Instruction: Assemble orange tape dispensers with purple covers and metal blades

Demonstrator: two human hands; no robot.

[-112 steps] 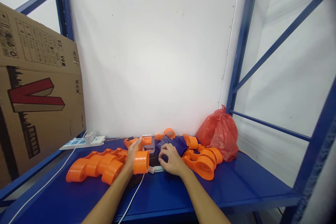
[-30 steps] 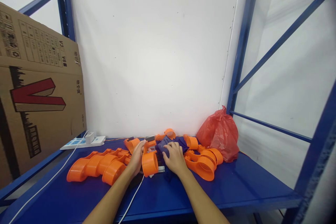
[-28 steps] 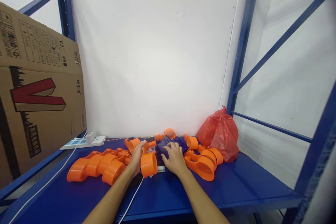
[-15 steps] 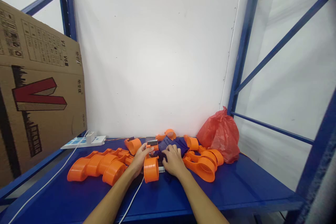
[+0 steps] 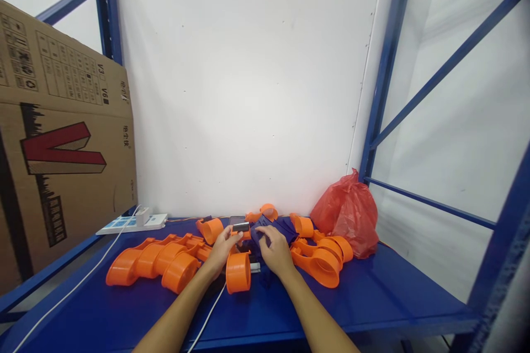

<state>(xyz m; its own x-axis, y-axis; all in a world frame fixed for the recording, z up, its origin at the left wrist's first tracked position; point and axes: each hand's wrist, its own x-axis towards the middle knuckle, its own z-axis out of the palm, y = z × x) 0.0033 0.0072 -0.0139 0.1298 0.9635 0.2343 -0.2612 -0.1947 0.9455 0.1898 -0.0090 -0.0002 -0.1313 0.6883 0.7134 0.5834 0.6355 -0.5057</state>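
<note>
My left hand (image 5: 218,254) is closed round an orange plastic part (image 5: 239,271) with a round ring end that stands on the blue shelf (image 5: 364,292). Its thumb presses a small dark piece (image 5: 240,227) at the part's top. My right hand (image 5: 276,253) rests just to the right, fingers curled over a heap of dark blue flat pieces (image 5: 278,226). I cannot make out whether those fingers grip one of them.
A row of orange ring parts (image 5: 155,260) lies to the left, more orange parts (image 5: 322,256) to the right. A red plastic bag (image 5: 345,214) sits at the back right. A white power strip (image 5: 133,223) and its cable (image 5: 66,295) run along the left, beside a cardboard box (image 5: 53,138).
My left hand turned the orange part so its ring faces forward and stood it on the shelf. My right hand slid from the white piece to the dark blue heap.
</note>
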